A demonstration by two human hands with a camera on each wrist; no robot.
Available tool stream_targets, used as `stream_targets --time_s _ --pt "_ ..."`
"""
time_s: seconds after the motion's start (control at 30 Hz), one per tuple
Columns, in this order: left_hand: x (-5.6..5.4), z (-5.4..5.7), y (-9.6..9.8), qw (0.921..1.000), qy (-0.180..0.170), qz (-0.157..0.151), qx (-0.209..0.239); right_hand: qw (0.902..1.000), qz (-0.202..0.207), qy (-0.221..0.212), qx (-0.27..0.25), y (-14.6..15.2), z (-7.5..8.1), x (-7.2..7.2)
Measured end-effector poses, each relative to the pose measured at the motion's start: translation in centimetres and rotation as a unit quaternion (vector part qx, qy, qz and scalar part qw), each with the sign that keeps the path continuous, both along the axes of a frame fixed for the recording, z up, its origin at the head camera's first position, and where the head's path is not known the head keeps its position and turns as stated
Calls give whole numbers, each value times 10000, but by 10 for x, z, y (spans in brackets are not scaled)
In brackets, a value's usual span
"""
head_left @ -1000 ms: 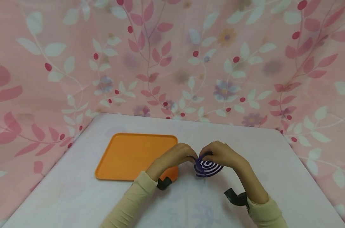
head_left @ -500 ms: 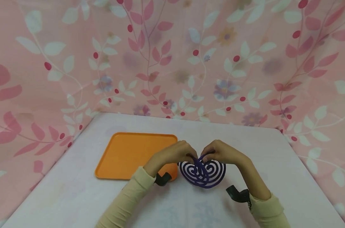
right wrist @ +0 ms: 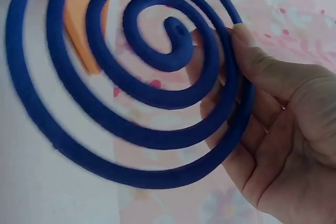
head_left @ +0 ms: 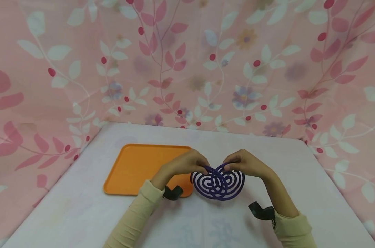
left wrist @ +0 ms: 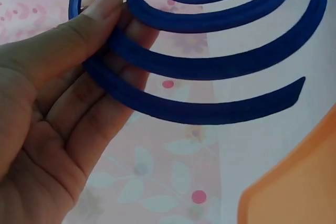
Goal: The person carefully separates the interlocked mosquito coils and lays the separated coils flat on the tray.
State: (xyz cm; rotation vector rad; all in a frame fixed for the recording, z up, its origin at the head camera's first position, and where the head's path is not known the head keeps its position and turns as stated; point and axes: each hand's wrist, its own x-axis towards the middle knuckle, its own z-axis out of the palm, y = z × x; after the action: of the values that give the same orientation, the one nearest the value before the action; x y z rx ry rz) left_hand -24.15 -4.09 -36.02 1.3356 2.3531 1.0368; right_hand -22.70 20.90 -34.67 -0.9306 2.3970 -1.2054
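Two dark blue-purple mosquito coils overlap and cross each other in the middle, held up above the table. My left hand (head_left: 187, 162) pinches the left mosquito coil (left wrist: 210, 113) at its outer rings, thumb on the near side and fingers behind. My right hand (head_left: 246, 163) pinches the right mosquito coil (right wrist: 157, 178) by its outer edge in the same manner. In the left wrist view the left coil's outer end shows as a slanted tip. The right coil's curled centre faces the right wrist camera.
An orange tray (head_left: 150, 168) lies on the white-covered table (head_left: 193, 224), left of the coils, partly behind my left forearm. Black curved mounts (head_left: 173, 193) hang from both wrists. A pink floral curtain (head_left: 187, 69) surrounds the table's back and sides.
The coils have turned from a narrow, slanted view to facing the head camera, their spirals now showing. Both hands have moved slightly apart, and the two coils overlap less.
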Motion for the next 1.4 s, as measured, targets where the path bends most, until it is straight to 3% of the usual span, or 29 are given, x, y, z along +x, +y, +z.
stream_targets --time_s 0.27,0.4,0.57,0.8,1.1,1.23,1.4 --pt "-1 -1 -6 9989 88 371 268 9990 -372 62 -249 11 -1 -2" --pt "-2 -4 -12 9965 -92 679 474 9968 -610 206 -464 19 -2 -4" --pt "-4 -9 -20 9876 -520 1096 996 9921 -830 312 -886 30 -5 -7" --pt "-4 -11 -24 9760 -675 1357 1561 9845 -996 333 -1404 38 -8 -9" --pt "10 6 -33 9575 -819 1773 2121 9556 -1413 306 -2566 43 -11 -5" --pt "3 -4 -38 9479 -843 1734 2534 9394 -1470 360 -3077 43 -13 -6" --pt "-3 -14 -47 9441 -740 1767 2683 9220 -1375 358 -3601 45 -15 -6"
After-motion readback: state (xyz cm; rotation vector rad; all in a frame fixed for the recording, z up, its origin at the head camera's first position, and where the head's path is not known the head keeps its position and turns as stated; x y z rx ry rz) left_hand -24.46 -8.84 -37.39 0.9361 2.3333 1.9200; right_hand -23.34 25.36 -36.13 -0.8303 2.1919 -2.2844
